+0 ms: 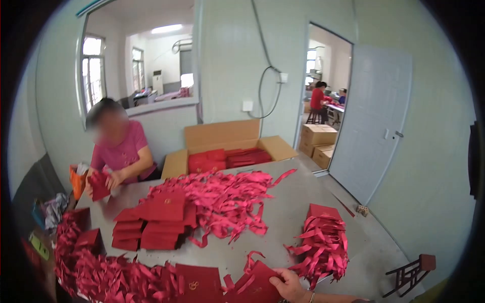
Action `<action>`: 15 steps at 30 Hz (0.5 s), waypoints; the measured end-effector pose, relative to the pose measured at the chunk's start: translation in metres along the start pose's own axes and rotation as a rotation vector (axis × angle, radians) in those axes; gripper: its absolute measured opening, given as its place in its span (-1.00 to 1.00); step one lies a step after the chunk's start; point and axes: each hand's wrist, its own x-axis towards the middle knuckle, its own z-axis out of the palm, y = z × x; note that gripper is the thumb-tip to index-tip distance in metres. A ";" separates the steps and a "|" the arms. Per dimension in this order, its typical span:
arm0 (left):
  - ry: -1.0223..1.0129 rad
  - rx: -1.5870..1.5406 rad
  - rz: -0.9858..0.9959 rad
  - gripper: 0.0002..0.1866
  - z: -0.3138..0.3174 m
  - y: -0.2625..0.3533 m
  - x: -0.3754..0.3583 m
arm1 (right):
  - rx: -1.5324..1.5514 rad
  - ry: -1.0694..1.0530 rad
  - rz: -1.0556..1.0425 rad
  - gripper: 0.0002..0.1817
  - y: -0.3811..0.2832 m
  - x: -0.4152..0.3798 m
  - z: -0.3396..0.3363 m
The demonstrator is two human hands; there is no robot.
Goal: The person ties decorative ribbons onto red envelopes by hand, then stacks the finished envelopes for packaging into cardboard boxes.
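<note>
At the bottom edge, my right hand [291,286] grips the right edge of a flat red paper bag [256,281], with its thumb on top. A loose red ribbon lies by the bag's upper left corner. Just left of it is another flat red bag [198,284] with a small gold emblem. My left hand is out of view. A row of red bags with bunched ribbons [118,276] runs along the near left table edge. To the right of my hand stands a stack of red bags with ribbons [321,242].
Flat red bags [161,207] and a heap of red ribbons [227,194] cover mid-table. Across the grey table [288,202], a co-worker [121,144] holds a red piece. An open carton [217,136] holds more red bags. A stool [411,272] stands on the floor at right.
</note>
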 end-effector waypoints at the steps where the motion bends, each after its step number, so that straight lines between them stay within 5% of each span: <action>1: -0.019 0.029 -0.021 -0.59 0.001 0.009 -0.002 | -0.026 0.012 -0.080 -0.64 0.007 0.005 0.005; 2: -0.032 0.050 -0.053 -0.59 0.000 0.009 -0.007 | -0.080 0.008 -0.124 -0.64 0.014 0.009 0.009; 4: 0.019 0.751 0.407 -0.63 -0.020 -0.004 -0.004 | -0.198 -0.074 -0.143 -0.61 -0.001 0.014 0.014; 5: 0.099 0.534 0.350 -0.80 -0.019 -0.002 -0.007 | -0.257 -0.149 -0.128 -0.58 -0.010 0.018 0.018; 7: 0.208 0.467 0.432 -0.80 -0.019 0.023 -0.008 | -0.346 -0.076 -0.378 -0.48 -0.013 0.031 0.039; 10: 0.402 0.468 0.284 -0.82 -0.033 0.015 -0.001 | -0.198 -0.160 -0.268 -0.39 -0.022 0.032 0.069; 11: 0.463 0.431 0.168 -0.79 -0.038 0.011 0.007 | -0.238 -0.237 -0.327 -0.38 -0.017 0.029 0.079; 14: 0.341 -0.214 0.325 -0.37 -0.034 0.027 0.013 | -0.375 -0.467 -0.412 -0.32 -0.007 0.027 0.101; 15: 0.340 -0.216 0.327 -0.37 -0.037 0.029 0.002 | -0.549 -0.484 -0.444 -0.31 -0.011 0.022 0.105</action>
